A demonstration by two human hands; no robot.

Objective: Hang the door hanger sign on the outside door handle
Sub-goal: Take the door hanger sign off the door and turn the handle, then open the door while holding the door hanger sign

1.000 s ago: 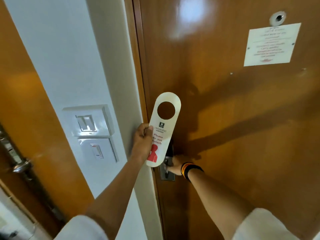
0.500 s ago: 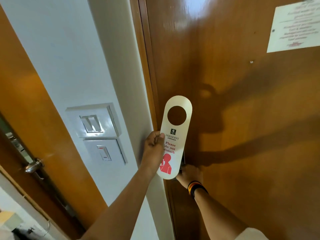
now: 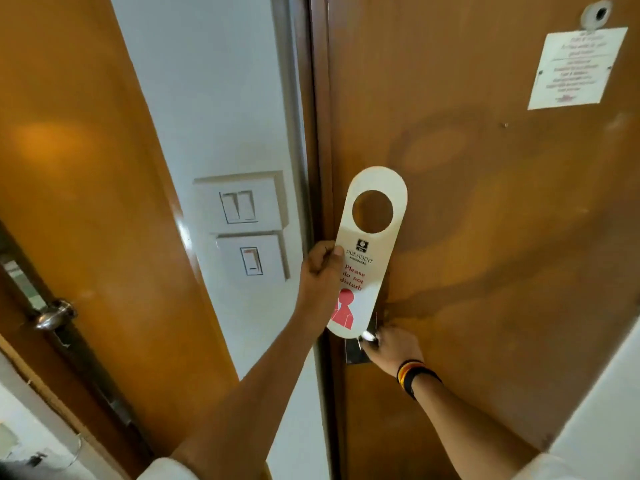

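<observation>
My left hand [image 3: 320, 275] grips a white door hanger sign [image 3: 369, 254] by its left edge and holds it upright against the brown room door [image 3: 485, 220]. The sign has a round hole at the top and red "Please do not disturb" lettering. Just below the sign, my right hand [image 3: 391, 348] is closed around the metal inside handle [image 3: 367, 337] of the door, which shows only as a shiny tip over a dark lock plate. The door is shut in its frame, so the outside handle is hidden.
White wall switches [image 3: 242, 206] sit on the wall strip left of the door frame. Another wooden door with a round metal knob [image 3: 55, 315] stands at the far left. A white notice [image 3: 578, 67] and a peephole [image 3: 596, 13] are high on the room door.
My view has shifted back, bringing the peephole into sight again. My left hand still holds the sign and my right hand stays on the handle. The door has not visibly moved.
</observation>
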